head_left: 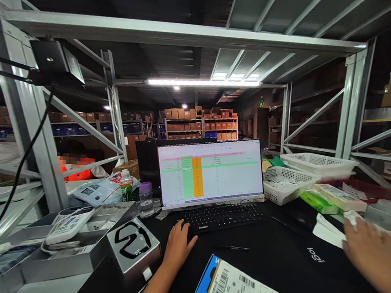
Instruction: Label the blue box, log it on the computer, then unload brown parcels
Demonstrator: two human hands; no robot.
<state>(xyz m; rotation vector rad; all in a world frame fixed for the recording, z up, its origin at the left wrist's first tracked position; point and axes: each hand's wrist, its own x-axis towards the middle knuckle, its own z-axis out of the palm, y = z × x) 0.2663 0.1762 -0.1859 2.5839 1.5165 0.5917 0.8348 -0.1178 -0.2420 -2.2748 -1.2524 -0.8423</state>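
My left hand [178, 244] rests on the black desk mat at the left end of the black keyboard [224, 216]. Its fingers are stretched out and apart, with nothing in them. At the right, my right hand [370, 246], slightly blurred, has its fingers closed on a crumpled white tissue [353, 217]; some fingertips are hidden. A flat white paper [327, 230] lies beside it. Behind the keyboard a monitor [227, 176] shows a spreadsheet with green and orange columns. In front lies a blue box [205, 278] with a labelled cardboard piece [245, 290] on top.
A silver box [133, 245] stands left of my left arm, beside a grey tray [61, 262] of packets. A pen [231, 247] lies before the keyboard. White baskets [287, 185], a green pack [319, 202] and a purple-lidded bottle [145, 199] stand farther back. Metal shelf posts frame the desk.
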